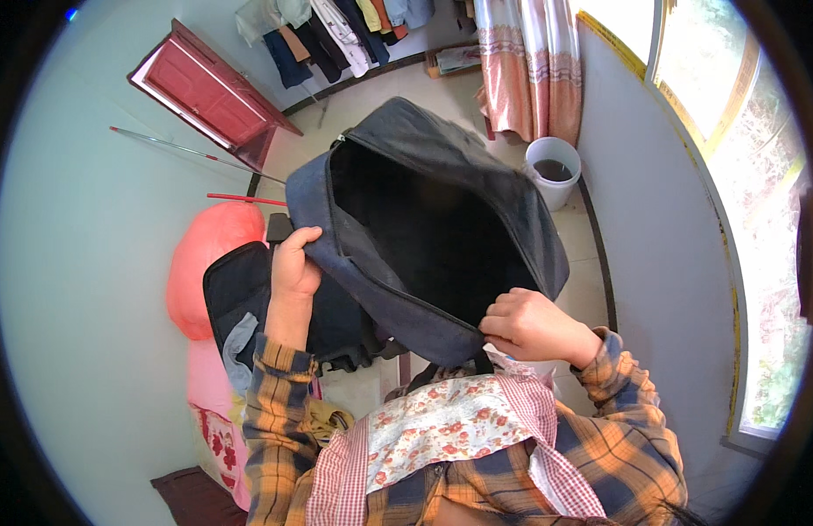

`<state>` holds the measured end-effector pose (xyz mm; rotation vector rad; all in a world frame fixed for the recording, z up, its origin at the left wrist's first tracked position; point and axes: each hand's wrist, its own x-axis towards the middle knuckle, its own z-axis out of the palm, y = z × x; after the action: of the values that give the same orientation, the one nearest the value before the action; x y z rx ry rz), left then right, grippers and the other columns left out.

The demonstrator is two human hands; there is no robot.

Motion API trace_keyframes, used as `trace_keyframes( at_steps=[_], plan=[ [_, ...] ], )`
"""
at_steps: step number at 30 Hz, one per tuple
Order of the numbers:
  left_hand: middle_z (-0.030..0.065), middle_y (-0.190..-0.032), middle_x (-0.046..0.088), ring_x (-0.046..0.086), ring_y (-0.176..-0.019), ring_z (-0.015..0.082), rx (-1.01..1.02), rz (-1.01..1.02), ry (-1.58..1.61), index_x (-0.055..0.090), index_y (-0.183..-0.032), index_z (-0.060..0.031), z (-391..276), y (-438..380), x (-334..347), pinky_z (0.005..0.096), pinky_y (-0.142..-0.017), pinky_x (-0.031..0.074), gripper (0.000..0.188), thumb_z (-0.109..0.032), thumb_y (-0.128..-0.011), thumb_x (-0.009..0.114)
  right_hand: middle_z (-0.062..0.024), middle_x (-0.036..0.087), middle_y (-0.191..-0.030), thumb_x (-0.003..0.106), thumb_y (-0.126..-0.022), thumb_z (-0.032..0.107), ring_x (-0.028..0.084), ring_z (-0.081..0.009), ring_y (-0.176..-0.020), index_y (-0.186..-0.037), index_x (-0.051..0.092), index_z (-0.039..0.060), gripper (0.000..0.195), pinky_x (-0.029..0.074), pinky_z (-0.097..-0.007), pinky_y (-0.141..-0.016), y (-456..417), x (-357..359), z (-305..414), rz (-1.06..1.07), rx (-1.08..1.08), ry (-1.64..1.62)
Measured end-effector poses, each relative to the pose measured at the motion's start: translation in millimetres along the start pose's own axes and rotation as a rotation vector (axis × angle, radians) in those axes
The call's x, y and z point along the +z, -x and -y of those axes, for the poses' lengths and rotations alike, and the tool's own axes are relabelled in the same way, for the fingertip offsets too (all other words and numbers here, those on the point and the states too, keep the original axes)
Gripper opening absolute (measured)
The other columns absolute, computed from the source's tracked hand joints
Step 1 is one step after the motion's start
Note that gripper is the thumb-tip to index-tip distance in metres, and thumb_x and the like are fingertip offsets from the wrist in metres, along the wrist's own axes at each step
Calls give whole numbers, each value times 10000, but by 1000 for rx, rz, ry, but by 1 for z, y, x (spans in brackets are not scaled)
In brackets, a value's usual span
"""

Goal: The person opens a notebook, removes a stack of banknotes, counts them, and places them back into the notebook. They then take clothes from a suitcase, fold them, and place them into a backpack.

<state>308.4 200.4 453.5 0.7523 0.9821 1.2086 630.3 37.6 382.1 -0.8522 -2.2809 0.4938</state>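
Note:
A large dark blue fabric bag with a zippered opening is held up before me, its mouth gaping toward my face. The dark inside shows no contents that I can make out. My left hand grips the bag's left side, thumb over the outer fabric. At the near right corner of the opening, my right hand has its fingers curled on the zippered edge. Below and left of the bag lies an opened black case or bag, partly hidden by my left arm. A grey-blue cloth rests on it.
A pink rounded cushion or bundle sits at the left wall. A white bucket with dark contents stands near the curtain. Clothes hang at the far wall by a red door. Windows line the right.

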Motion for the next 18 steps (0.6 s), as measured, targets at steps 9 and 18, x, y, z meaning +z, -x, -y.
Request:
trace_keyframes(
  at_steps=[9, 18],
  plan=[
    [110, -1153, 607, 585, -1045, 237, 236, -42, -219, 525, -1235, 5, -24, 98, 3, 354, -955, 453, 508, 113, -738, 506, -65, 656, -800, 655, -812, 55, 619, -180, -728, -898, 666, 24, 93, 497, -306, -693, -9, 6, -15, -495, 318, -429],
    [109, -1196, 608, 587, -1079, 256, 276, -156, -181, 521, -1268, 3, -24, 133, -41, 394, -976, 458, 494, 69, -778, 517, -174, 606, -1160, 659, -880, 341, 585, -227, -1041, -1309, 478, -29, 595, 465, -326, -896, -1, 160, -156, -231, 922, -896]
  ],
)
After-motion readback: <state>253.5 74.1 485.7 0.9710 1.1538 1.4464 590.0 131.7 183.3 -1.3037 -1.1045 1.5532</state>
